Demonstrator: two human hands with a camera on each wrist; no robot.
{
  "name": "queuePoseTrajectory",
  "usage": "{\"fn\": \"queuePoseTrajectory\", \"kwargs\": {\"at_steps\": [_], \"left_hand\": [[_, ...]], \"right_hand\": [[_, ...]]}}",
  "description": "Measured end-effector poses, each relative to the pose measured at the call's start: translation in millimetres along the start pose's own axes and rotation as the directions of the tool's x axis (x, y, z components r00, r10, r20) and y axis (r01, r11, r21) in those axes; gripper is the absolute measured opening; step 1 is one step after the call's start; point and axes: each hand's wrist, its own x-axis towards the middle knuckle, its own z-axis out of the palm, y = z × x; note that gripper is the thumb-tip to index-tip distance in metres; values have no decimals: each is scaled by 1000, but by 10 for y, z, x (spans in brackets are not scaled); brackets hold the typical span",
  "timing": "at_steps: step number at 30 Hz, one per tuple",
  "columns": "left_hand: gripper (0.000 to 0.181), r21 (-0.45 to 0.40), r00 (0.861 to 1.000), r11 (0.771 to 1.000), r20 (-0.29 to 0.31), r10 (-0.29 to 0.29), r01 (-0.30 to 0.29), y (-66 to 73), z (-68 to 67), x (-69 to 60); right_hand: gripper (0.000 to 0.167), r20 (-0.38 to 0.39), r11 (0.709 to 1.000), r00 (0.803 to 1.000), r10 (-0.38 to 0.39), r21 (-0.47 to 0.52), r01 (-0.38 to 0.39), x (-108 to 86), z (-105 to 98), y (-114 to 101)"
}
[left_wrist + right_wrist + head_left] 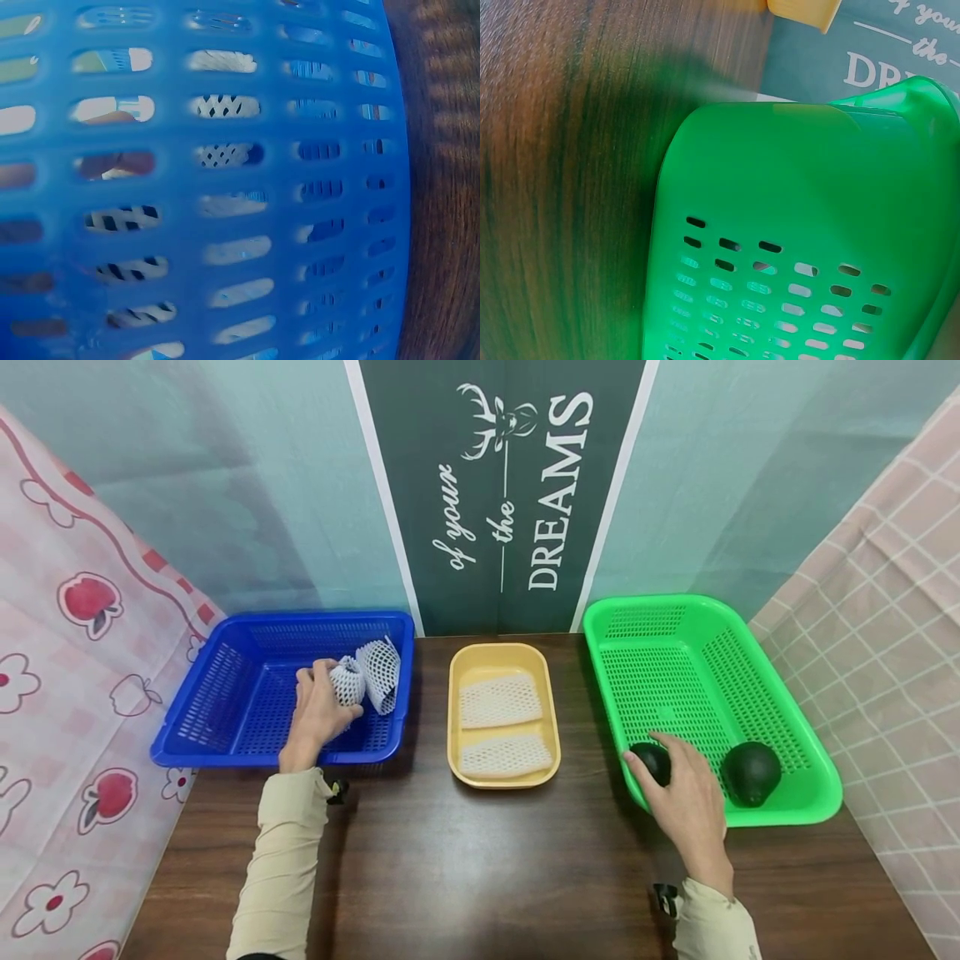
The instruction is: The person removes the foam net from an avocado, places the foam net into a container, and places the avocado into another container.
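Note:
In the blue basket, my left hand grips a rounded thing in a white foam net; something dark shows through its mesh. Just right of it is another white foam net, its contents unclear. Over at the green basket, my right hand holds a dark avocado between thumb and fingers near the basket's front left corner. A second dark avocado lies to the right of that hand. Basket walls hide most of each hand in the wrist views.
Between the baskets stands a yellow tray with two flattened white foam nets in it. All stand on a dark wooden table. A printed cloth hangs behind, with patterned cloths at both sides.

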Motion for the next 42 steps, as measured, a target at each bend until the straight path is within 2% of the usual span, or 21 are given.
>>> {"fn": "queuePoseTrajectory", "kwargs": {"at_steps": [4, 10, 19, 23, 32, 39, 42], "left_hand": [[79, -17, 998, 998, -42, 56, -57, -7, 5, -7], [74, -10, 985, 991, -110, 129, -131, 18, -10, -27], [73, 16, 966, 981, -174, 194, -194, 167, -97, -101], [73, 33, 953, 972, -195, 234, -232, 241, -128, -145], [73, 64, 907, 936, -230, 353, -347, 436, -180, -270], [74, 97, 866, 893, -217, 450, -439, 550, -174, -336], [74, 112, 857, 882, -207, 471, -458, 588, -156, -368]], "right_hand": [[59, 3, 1000, 1000, 4, -5, -4, 3, -8, -2], [58, 7, 1000, 1000, 9, -11, -9, 12, -18, -15], [58, 0, 1000, 1000, 6, -13, -6, 16, -20, -23], [58, -1, 1000, 1000, 3, -11, -3, 18, -21, -24], [58, -3, 1000, 1000, 2, -13, -2, 21, -22, -24], [57, -8, 1000, 1000, -1, -10, 1, 20, -20, -26], [57, -8, 1000, 1000, -1, -9, 1, 20, -19, -26]]}}
